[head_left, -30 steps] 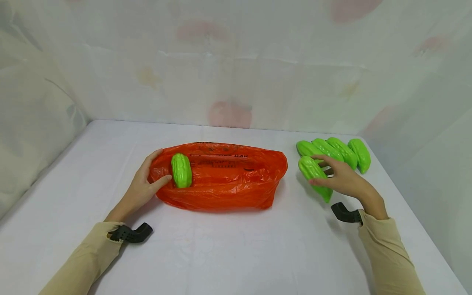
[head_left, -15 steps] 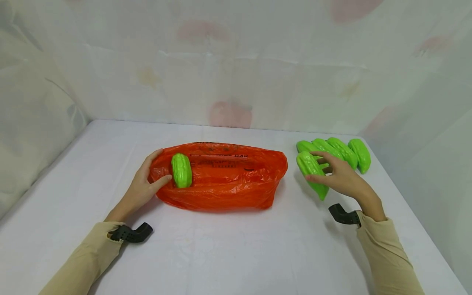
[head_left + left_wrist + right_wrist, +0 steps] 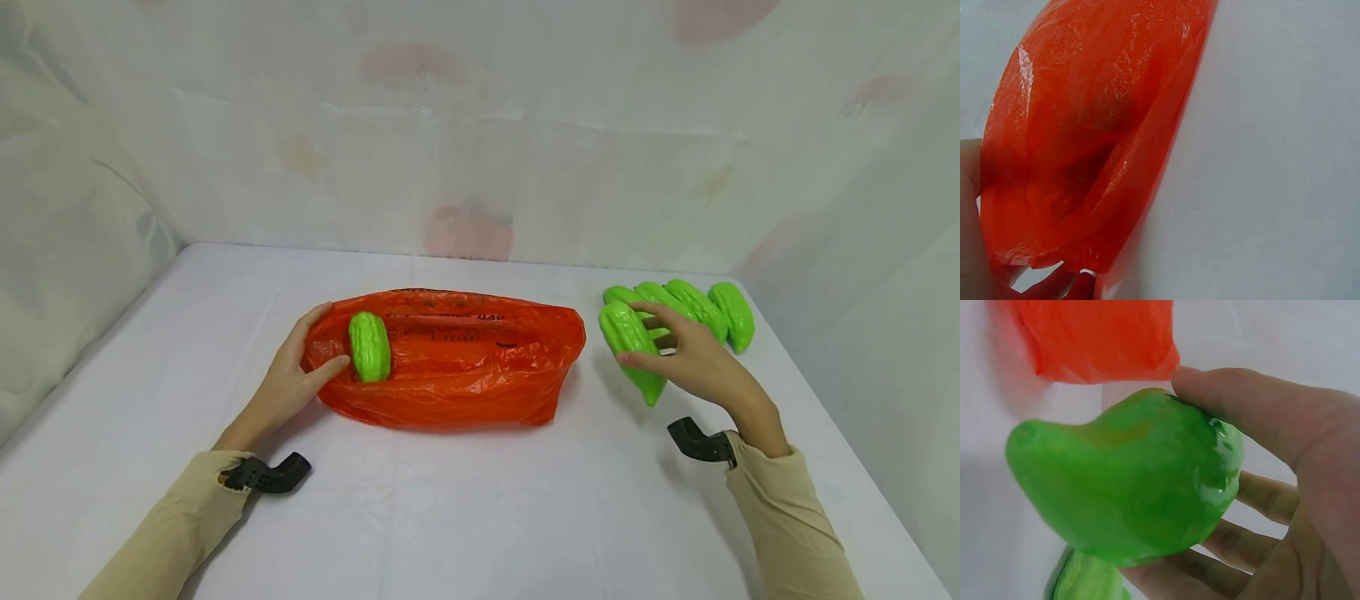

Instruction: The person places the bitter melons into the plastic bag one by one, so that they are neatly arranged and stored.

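A red plastic bag (image 3: 457,392) lies on the table with its wide mouth facing up. My left hand (image 3: 287,375) holds the bag's left end, thumb over the near rim and fingers at the far side. Inside the mouth, close to that thumb, rests one bumpy green bitter gourd (image 3: 369,347). To the right of the bag, my right hand (image 3: 693,354) grips another bitter gourd (image 3: 1122,481) between thumb and fingers, its tapered tip pointing down towards me. The held gourd looks raised off the table.
Several more green bitter gourds (image 3: 697,308) lie side by side at the table's back right, partly behind my right hand. The white table (image 3: 465,517) meets a patterned cloth wall (image 3: 480,167) at the back. Dark print shows on the bag's inner side.
My right hand has shifted slightly left and away from me with the gourd, its movement slowing. The left hand and bag stay in place.
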Demonstrator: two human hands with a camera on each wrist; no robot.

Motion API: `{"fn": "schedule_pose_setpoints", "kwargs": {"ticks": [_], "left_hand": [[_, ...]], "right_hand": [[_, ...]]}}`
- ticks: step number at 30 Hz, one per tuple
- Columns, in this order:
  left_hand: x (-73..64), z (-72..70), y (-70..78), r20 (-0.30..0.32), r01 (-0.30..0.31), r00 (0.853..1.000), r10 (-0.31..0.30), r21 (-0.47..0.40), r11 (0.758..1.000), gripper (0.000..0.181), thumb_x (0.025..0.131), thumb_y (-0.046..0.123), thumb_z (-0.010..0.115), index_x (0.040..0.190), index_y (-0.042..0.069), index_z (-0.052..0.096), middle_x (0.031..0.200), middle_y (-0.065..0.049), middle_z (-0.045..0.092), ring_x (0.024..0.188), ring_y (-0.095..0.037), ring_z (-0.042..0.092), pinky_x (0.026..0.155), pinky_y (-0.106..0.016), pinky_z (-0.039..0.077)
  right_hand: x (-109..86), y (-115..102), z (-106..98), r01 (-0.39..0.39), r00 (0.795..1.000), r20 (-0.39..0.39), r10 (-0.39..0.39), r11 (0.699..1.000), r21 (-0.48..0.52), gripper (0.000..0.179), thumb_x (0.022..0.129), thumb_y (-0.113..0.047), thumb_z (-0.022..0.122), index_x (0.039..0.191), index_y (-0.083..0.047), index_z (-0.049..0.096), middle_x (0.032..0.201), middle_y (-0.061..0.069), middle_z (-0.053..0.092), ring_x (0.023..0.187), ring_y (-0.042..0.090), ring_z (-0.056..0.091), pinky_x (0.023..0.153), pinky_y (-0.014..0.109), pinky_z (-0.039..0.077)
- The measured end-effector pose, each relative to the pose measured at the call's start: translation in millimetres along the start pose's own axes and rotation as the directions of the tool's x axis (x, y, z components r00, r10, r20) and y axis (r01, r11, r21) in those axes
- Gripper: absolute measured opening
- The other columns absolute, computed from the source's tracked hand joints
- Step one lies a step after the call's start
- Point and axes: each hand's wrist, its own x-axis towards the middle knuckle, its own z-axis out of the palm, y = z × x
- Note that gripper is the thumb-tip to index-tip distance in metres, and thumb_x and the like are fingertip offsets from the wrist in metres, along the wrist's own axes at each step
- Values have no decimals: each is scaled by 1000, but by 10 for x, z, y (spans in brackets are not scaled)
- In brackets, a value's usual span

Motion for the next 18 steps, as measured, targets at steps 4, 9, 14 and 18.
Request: {"fn": "schedule_pose_setpoints", "kwargs": {"ticks": [4, 9, 14, 18], "left_hand": [[-1, -1, 1, 0, -1, 1000, 1, 2, 1000, 79, 93, 14, 64, 158, 23, 21, 153, -15, 39, 129, -32, 44, 93, -21, 41], [-1, -3, 2, 1, -2, 1000, 2, -2, 1000, 79, 93, 13, 64, 158, 22, 21, 153, -16, 38, 129, -33, 44, 92, -17, 40], [0, -4, 7, 1, -2, 1000, 2, -3, 1000, 79, 93, 13, 65, 158, 22, 21, 154, -15, 37, 131, -33, 43, 95, -20, 41], [1, -2, 14, 2, -3, 1000, 3, -1, 1000, 79, 93, 13, 65, 158, 22, 21, 154, -15, 37, 131, -34, 43, 99, -36, 42]], "right_hand": [[-14, -41, -5, 18, 1000, -10, -18, 1000, -1, 78, 88, -45, 73, 151, -19, 37, 137, 22, 54, 117, 46, 60, 94, 58, 50], [-30, -86, -5, 29, 999, -20, -29, 1000, 10, 76, 88, -43, 74, 150, -18, 38, 137, 21, 55, 116, 44, 61, 94, 57, 51], [-33, -136, 7, 33, 999, -44, -31, 999, 40, 76, 87, -40, 75, 150, -17, 38, 137, 21, 55, 115, 43, 62, 94, 54, 52], [-30, -167, 23, 43, 996, -76, -38, 998, 56, 75, 87, -36, 76, 150, -18, 39, 138, 18, 54, 114, 42, 63, 94, 53, 53]]}}
